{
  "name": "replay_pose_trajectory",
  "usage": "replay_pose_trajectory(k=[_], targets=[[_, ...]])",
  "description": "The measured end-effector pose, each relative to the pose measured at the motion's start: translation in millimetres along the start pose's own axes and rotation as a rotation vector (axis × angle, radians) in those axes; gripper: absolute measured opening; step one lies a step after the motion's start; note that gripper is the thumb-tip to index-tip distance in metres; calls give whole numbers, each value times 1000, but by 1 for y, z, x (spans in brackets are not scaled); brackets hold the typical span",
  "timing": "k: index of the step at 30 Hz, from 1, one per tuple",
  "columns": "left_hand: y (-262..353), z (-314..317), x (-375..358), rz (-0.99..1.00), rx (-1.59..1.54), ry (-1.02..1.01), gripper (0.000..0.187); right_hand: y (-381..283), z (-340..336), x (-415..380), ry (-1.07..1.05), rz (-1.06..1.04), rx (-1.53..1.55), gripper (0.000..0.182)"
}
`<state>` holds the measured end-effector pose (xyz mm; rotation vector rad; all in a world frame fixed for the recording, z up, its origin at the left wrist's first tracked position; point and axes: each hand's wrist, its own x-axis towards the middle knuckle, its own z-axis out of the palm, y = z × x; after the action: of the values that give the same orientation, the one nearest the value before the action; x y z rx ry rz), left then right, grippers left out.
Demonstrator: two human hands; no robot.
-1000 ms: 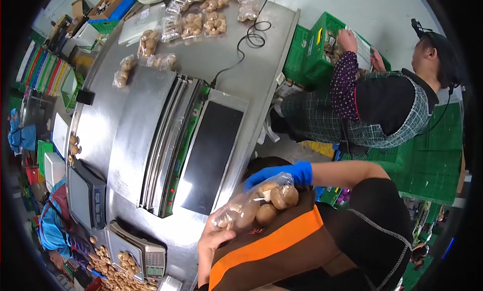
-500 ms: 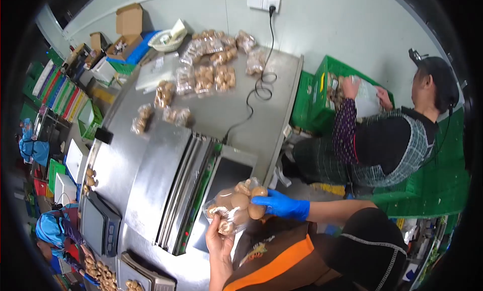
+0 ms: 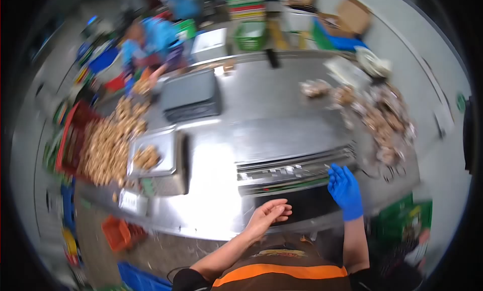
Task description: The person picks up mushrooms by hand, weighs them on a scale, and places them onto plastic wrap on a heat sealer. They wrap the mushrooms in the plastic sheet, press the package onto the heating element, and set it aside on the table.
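My left hand (image 3: 269, 215), bare, hangs over the dark pad (image 3: 307, 203) at the table's front edge. Its fingers curl loosely with the thumb apart, and I see nothing in it. On my right hand (image 3: 345, 190) is a blue glove; its fingers are extended and hold nothing visible. It is just by the right end of a long metal bar machine (image 3: 297, 170) with a green strip and small white scraps on it. Several clear bags of mushrooms (image 3: 385, 122) lie heaped at the right. A single mushroom bag (image 3: 315, 88) sits farther left, blurred.
At left, loose mushrooms (image 3: 113, 145) are piled by a red crate (image 3: 73, 135). One scale (image 3: 151, 160) bears mushrooms; a grey scale (image 3: 188, 94) stands behind it. A co-worker in blue (image 3: 156, 42) reaches in across the table. Green crates (image 3: 402, 220) stand at lower right.
The bag of mushrooms that both hands held is out of them now. My hands have come apart, and the view has swung left toward the scales and the mushroom pile.
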<state>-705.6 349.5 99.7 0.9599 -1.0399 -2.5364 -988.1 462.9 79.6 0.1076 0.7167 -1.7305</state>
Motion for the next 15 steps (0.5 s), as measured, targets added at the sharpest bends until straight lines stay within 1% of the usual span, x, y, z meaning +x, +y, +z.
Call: replay_pose_trajectory(k=[1,3,4,5,6,7,8,9,11,13,14,15], targets=[[5,-26,-4,102,-5,74,36,18,25,17,-39,65,-35,40],[20,-86,-16,327,72,242,32,59,73,46,-138,63,-298,37],[32,-116,-27,410,85,430,30,79,97,59,-233,138,-297,35],[45,-148,-37,482,99,613,28,100,121,72,-244,158,-307,35],[59,-207,-50,616,126,825,25,141,157,90,-306,251,-397,35],[69,-259,-58,742,184,998,25,167,182,105,-369,352,-465,35],[93,-295,-70,849,252,1215,24,191,209,119,-348,401,-569,36],[102,-354,-78,961,369,1365,26,215,234,134,-324,448,-671,36],[139,-433,-92,997,417,1477,46,271,258,184,-376,535,-730,39],[182,-478,-105,744,549,1438,78,321,288,226,-441,523,-833,48],[197,-497,-111,578,669,1391,105,350,295,252,-451,516,-884,55],[210,-518,-118,463,870,1315,116,380,300,279,-462,509,-932,63]])
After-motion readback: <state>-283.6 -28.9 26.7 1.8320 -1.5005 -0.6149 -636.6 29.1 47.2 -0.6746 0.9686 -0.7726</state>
